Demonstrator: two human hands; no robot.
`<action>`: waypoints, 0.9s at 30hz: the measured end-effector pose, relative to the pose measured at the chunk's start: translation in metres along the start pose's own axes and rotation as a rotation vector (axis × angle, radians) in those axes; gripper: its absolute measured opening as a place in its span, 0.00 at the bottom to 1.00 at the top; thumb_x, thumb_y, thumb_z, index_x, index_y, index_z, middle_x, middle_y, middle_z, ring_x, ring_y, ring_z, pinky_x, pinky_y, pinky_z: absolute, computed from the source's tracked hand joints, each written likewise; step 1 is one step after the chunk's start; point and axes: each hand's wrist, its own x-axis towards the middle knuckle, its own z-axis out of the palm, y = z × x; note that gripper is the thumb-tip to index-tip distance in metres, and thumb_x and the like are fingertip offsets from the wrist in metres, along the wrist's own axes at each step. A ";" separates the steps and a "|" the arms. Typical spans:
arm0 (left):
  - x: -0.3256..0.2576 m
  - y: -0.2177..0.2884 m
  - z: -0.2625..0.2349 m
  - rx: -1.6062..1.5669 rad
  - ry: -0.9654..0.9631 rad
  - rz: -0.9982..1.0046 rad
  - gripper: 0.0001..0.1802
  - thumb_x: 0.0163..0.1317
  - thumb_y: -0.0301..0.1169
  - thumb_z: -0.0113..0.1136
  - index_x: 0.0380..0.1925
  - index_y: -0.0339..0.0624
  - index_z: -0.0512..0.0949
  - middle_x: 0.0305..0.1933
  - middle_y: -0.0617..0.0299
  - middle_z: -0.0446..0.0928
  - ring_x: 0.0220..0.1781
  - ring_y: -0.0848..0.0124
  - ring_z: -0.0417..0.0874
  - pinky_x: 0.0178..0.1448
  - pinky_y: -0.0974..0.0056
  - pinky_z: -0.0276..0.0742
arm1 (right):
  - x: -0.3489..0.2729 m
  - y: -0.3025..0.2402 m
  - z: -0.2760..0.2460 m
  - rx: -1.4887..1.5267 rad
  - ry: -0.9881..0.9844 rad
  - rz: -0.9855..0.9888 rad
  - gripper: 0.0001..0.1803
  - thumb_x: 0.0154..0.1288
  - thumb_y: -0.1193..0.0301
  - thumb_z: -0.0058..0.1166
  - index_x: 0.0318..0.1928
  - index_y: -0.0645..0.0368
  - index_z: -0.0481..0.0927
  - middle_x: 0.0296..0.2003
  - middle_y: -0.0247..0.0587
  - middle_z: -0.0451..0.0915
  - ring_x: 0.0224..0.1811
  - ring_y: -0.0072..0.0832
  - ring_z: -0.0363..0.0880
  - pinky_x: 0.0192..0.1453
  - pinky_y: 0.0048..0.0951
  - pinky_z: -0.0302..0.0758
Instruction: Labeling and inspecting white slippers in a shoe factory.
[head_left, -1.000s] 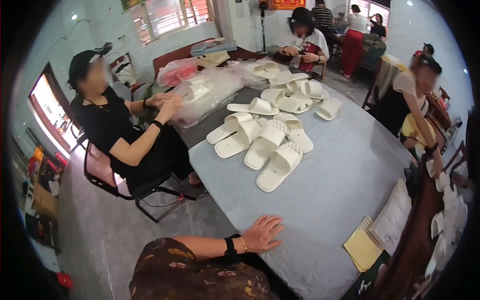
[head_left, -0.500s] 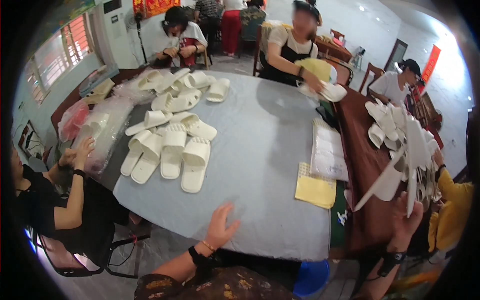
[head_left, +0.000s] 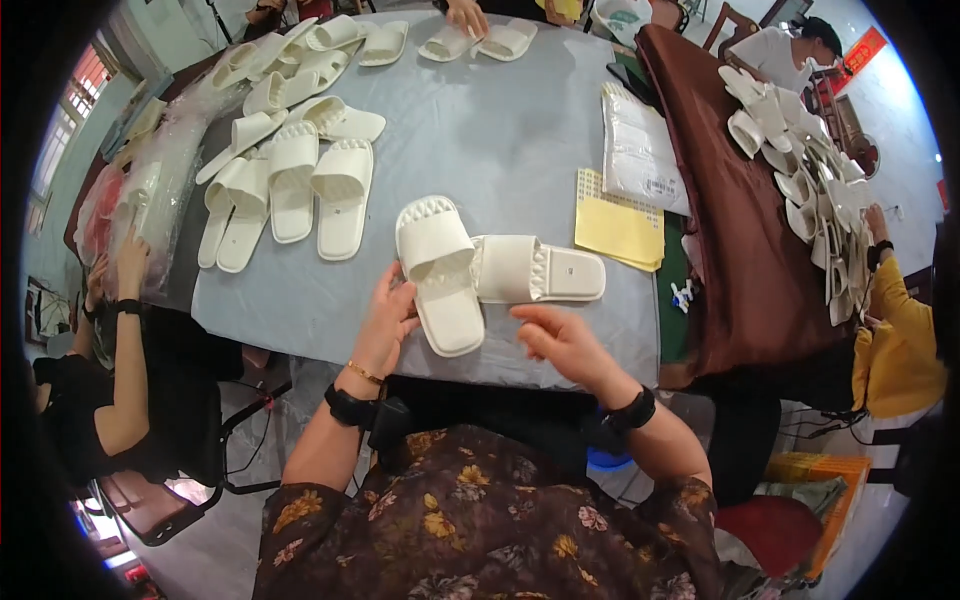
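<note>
The left hand point(head_left: 385, 322), fingers curled, now grips the side of a white moulded foam slipper point(head_left: 438, 272) newly brought to the grey table's point(head_left: 520, 130) near edge; the right hand point(head_left: 560, 338), loosely open, hovers below a second white slipper point(head_left: 535, 269) lying crosswise.

Over on the right of the grey table point(head_left: 520, 130) lies a clear flat plastic package point(head_left: 640, 150) with a small white label, and just near of it a yellow paper pad point(head_left: 618, 225). Far left, crinkled clear plastic bags point(head_left: 165, 190) sit heaped along the edge.
</note>
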 end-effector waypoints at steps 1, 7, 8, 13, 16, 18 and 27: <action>-0.001 -0.001 -0.003 -0.008 0.040 0.023 0.40 0.69 0.37 0.56 0.74 0.38 0.48 0.65 0.54 0.68 0.59 0.69 0.75 0.60 0.62 0.73 | 0.004 0.004 -0.007 0.015 -0.001 0.002 0.18 0.70 0.70 0.54 0.56 0.65 0.76 0.40 0.33 0.80 0.35 0.19 0.77 0.40 0.22 0.76; 0.003 -0.015 -0.005 0.119 0.038 0.204 0.42 0.61 0.21 0.59 0.73 0.37 0.49 0.65 0.51 0.66 0.58 0.67 0.75 0.61 0.64 0.75 | 0.034 0.021 -0.065 -1.016 0.497 -0.470 0.36 0.51 0.68 0.67 0.62 0.61 0.71 0.58 0.54 0.74 0.58 0.47 0.73 0.61 0.41 0.71; 0.005 -0.017 -0.003 0.115 0.045 0.193 0.42 0.61 0.21 0.59 0.73 0.37 0.49 0.65 0.51 0.66 0.58 0.67 0.75 0.61 0.64 0.75 | 0.036 0.021 -0.070 -1.091 0.427 -0.400 0.39 0.49 0.67 0.69 0.64 0.59 0.69 0.61 0.52 0.70 0.63 0.49 0.68 0.65 0.45 0.66; 0.009 -0.010 -0.005 0.102 0.160 0.163 0.41 0.60 0.17 0.56 0.73 0.39 0.51 0.58 0.50 0.69 0.55 0.66 0.76 0.58 0.64 0.77 | 0.052 0.008 -0.076 -1.249 0.283 -0.313 0.46 0.46 0.62 0.70 0.67 0.56 0.65 0.63 0.49 0.69 0.67 0.49 0.63 0.70 0.53 0.59; 0.007 0.007 -0.013 0.147 0.178 0.178 0.41 0.58 0.17 0.53 0.73 0.40 0.52 0.56 0.51 0.70 0.53 0.68 0.77 0.56 0.65 0.78 | 0.051 -0.004 -0.078 -1.254 0.189 -0.276 0.45 0.47 0.62 0.69 0.67 0.56 0.65 0.62 0.50 0.69 0.66 0.49 0.64 0.69 0.52 0.61; 0.004 0.017 -0.017 0.156 0.176 0.180 0.42 0.57 0.16 0.52 0.73 0.40 0.52 0.56 0.51 0.70 0.52 0.69 0.77 0.55 0.66 0.78 | 0.050 -0.009 -0.076 -1.273 0.203 -0.208 0.40 0.48 0.61 0.68 0.63 0.57 0.70 0.57 0.51 0.74 0.59 0.50 0.72 0.62 0.49 0.68; 0.004 0.013 -0.006 0.121 0.107 0.101 0.39 0.55 0.16 0.51 0.70 0.38 0.56 0.57 0.50 0.69 0.54 0.65 0.78 0.55 0.63 0.80 | 0.051 0.020 -0.052 -0.751 0.292 0.071 0.17 0.65 0.63 0.55 0.36 0.69 0.80 0.25 0.53 0.80 0.28 0.42 0.80 0.35 0.40 0.74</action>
